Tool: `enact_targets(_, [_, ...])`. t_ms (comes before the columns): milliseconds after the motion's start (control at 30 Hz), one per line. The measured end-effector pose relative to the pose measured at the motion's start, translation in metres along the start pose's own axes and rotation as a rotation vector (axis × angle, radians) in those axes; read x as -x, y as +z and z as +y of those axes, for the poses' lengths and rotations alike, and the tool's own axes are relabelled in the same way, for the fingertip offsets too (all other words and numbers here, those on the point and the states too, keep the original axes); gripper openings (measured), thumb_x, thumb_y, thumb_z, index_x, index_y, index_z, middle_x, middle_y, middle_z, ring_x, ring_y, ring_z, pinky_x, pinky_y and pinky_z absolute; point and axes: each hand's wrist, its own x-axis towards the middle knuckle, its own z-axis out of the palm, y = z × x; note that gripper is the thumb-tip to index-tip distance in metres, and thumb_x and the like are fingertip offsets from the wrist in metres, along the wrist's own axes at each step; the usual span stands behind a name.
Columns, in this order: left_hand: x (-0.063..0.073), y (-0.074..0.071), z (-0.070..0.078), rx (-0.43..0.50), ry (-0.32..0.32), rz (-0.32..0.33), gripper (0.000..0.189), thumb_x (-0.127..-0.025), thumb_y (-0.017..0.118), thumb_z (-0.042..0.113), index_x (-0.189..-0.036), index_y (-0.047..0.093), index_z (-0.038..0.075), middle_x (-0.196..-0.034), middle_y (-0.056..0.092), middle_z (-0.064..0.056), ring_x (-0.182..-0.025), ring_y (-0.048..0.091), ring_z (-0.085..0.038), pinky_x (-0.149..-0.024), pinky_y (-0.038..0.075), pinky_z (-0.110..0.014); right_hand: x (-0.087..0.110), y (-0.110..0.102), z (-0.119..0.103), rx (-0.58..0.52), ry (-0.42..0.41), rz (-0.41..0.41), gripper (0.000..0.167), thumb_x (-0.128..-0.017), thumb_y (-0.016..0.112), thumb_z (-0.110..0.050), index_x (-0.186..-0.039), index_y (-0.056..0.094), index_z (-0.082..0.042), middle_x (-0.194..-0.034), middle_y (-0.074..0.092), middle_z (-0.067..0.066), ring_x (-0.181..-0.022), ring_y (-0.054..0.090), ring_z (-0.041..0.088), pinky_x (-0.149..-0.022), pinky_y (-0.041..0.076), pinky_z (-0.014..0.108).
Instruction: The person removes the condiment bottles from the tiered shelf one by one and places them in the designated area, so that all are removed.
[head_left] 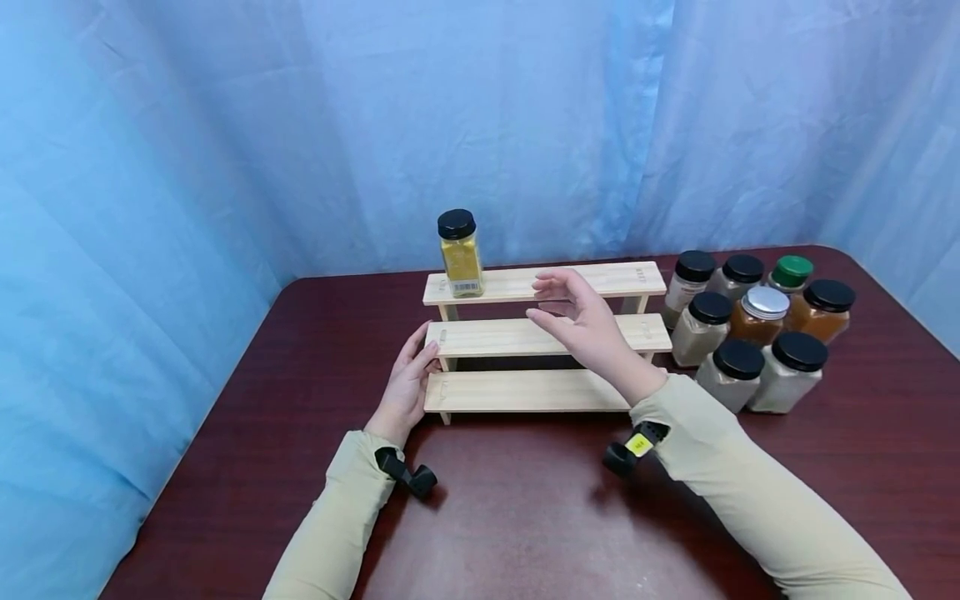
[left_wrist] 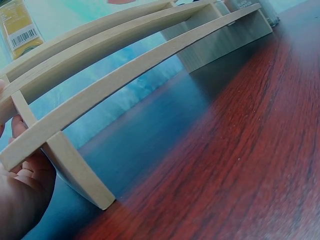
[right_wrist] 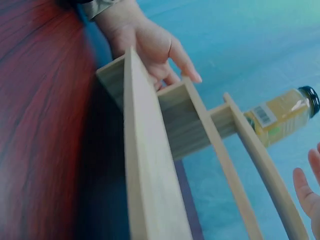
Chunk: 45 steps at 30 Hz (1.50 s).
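Observation:
A three-tier wooden display rack [head_left: 547,392] stands on the table. My left hand [head_left: 408,379] grips its left end, the thumb on the middle tier and the fingers around the side support [left_wrist: 75,167]. On the left end of the top tier stands an upright spice jar [head_left: 462,258] with yellow contents, a black lid and a barcode label; it also shows in the right wrist view as a yellow jar [right_wrist: 282,116]. My right hand [head_left: 581,321] hovers over the middle tier, fingers and thumb apart with nothing between them. Only its fingertips [right_wrist: 301,185] show in the right wrist view.
Right of the rack stand several spice jars: some with black lids [head_left: 738,360], one with a silver lid [head_left: 765,302], one with a green lid [head_left: 792,271]. A blue curtain [head_left: 480,125] hangs behind the dark red table [head_left: 495,517] and along its left side.

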Motion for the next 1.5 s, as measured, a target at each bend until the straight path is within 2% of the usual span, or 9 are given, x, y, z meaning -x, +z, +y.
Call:
enact_targets(233, [0.0, 0.0, 0.0, 0.015, 0.005, -0.006, 0.052, -0.099, 0.044, 0.007, -0.148, 0.028, 0.006, -0.12, 0.047, -0.002, -0.079, 0.05, -0.002, -0.071, 0.04, -0.014, -0.02, 0.016, -0.008, 0.007, -0.028, 0.002, 0.051, -0.088, 0.066, -0.009, -0.134, 0.044, -0.006, -0.133, 0.044, 0.015, -0.12, 0.046, 0.028, -0.101, 0.043, 0.041])
enact_targets(467, [0.0, 0.0, 0.001, 0.022, 0.006, -0.006, 0.052, -0.099, 0.044, 0.006, -0.148, 0.029, 0.006, -0.114, 0.05, 0.002, -0.079, 0.05, -0.002, -0.072, 0.04, -0.014, -0.042, 0.03, -0.016, 0.094, -0.008, -0.032, 0.064, -0.088, 0.068, -0.021, -0.143, 0.038, -0.022, -0.136, 0.036, 0.013, -0.125, 0.039, 0.028, -0.104, 0.038, 0.044])
enact_targets(700, [0.001, 0.0, 0.001, 0.03, -0.007, -0.007, 0.052, -0.099, 0.045, 0.007, -0.148, 0.03, 0.008, -0.115, 0.049, 0.001, -0.077, 0.05, -0.002, -0.071, 0.04, -0.014, -0.059, 0.041, -0.022, 0.189, -0.006, -0.044, 0.072, -0.085, 0.071, -0.025, -0.146, 0.033, -0.03, -0.142, 0.029, 0.013, -0.126, 0.039, 0.025, -0.103, 0.039, 0.044])
enact_targets(933, [0.001, -0.001, 0.002, 0.019, -0.01, -0.014, 0.052, -0.098, 0.046, 0.01, -0.148, 0.03, 0.009, -0.117, 0.048, 0.0, -0.077, 0.05, -0.003, -0.072, 0.04, -0.014, -0.073, 0.046, -0.028, 0.232, -0.026, -0.069, 0.076, -0.085, 0.072, -0.028, -0.148, 0.03, -0.031, -0.142, 0.028, 0.013, -0.125, 0.039, 0.025, -0.101, 0.041, 0.043])
enact_targets(1200, [0.0, 0.0, 0.002, 0.031, 0.006, -0.005, 0.053, -0.098, 0.046, 0.007, -0.148, 0.028, 0.005, -0.105, 0.053, 0.005, -0.073, 0.049, -0.003, -0.069, 0.039, -0.014, -0.078, 0.049, -0.034, 0.289, -0.004, -0.109, 0.074, -0.086, 0.07, -0.03, -0.148, 0.03, -0.034, -0.144, 0.027, 0.012, -0.127, 0.036, 0.023, -0.099, 0.041, 0.04])
enact_targets(1500, [0.001, -0.001, 0.001, 0.012, -0.015, -0.018, 0.053, -0.099, 0.046, 0.011, -0.149, 0.028, 0.009, -0.113, 0.049, 0.0, -0.076, 0.05, -0.003, -0.071, 0.04, -0.015, -0.08, 0.05, -0.029, 0.305, -0.027, -0.118, 0.071, -0.086, 0.071, -0.025, -0.146, 0.034, -0.026, -0.146, 0.029, 0.013, -0.128, 0.036, 0.026, -0.101, 0.041, 0.042])
